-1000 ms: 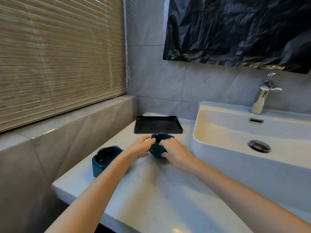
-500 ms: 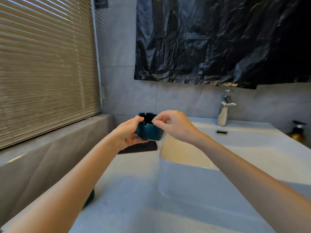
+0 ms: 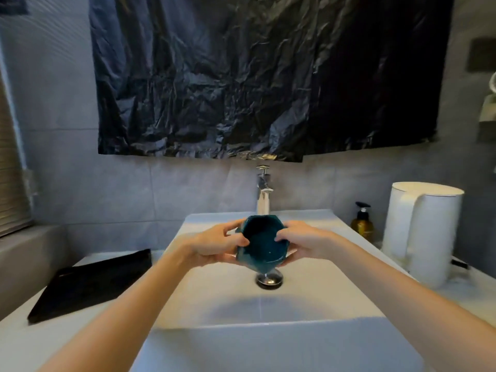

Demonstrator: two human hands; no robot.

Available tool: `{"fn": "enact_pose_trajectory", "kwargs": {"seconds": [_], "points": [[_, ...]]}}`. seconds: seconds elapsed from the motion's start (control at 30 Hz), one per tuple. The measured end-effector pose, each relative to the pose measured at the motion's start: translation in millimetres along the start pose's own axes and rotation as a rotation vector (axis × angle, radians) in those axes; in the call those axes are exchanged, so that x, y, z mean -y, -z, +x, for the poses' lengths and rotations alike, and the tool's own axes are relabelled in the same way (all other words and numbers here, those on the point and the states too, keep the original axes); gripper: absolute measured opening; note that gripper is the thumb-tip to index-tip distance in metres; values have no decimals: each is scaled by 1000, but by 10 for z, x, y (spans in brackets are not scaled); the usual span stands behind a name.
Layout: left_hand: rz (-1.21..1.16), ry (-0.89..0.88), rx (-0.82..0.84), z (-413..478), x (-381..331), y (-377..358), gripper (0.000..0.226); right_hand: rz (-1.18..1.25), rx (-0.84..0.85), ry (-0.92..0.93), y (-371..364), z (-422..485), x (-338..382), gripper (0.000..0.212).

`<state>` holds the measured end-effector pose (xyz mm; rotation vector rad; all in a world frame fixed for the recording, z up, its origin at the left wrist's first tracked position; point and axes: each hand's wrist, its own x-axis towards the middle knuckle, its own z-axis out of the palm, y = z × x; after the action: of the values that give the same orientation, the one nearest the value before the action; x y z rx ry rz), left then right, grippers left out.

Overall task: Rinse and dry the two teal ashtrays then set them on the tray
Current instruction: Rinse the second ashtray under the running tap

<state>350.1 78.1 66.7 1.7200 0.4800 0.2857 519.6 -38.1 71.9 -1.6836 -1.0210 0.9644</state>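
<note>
Both hands — left hand (image 3: pixel 214 247), right hand (image 3: pixel 306 241) — grip a glossy teal ceramic ashtray (image 3: pixel 264 244), tilted, over the white rectangular basin (image 3: pixel 268 326).

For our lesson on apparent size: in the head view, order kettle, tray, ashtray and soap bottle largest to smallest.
Largest: white kettle and black tray, too alike to rank.
Then teal ashtray.
Smallest: soap bottle.

The ashtray (image 3: pixel 264 244) looked glazed and glossy, the tap (image 3: pixel 263 193) was shiny metal, the tray (image 3: pixel 91 284) matt black, the basin (image 3: pixel 308 296) smooth white.
</note>
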Motion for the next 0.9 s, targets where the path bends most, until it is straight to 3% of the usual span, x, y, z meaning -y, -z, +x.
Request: {"fn": "enact_pose_trajectory", "kwargs": {"seconds": [0.13,0.27,0.43,0.57,0.67,0.9], "points": [[198,-145,-36,377,46,-111,45,-160,-178,169,208,145,-163,30],[478,-280,-121,621,86,-156,59,-361,-304,450,319,300,-367,32],[556,-478,-167,804,201,-142,64,-476,-375,644,346,435,-548,41],[694,-581,-238,879,181,-206,66,-657,-503,707,409,458,-576,48],[648,-566,-206,920,188,-249,63,-618,-514,663,436,437,-586,44],[341,-273,-100,967,278,-249,44,-299,-497,454,440,499,-546,31]]}}
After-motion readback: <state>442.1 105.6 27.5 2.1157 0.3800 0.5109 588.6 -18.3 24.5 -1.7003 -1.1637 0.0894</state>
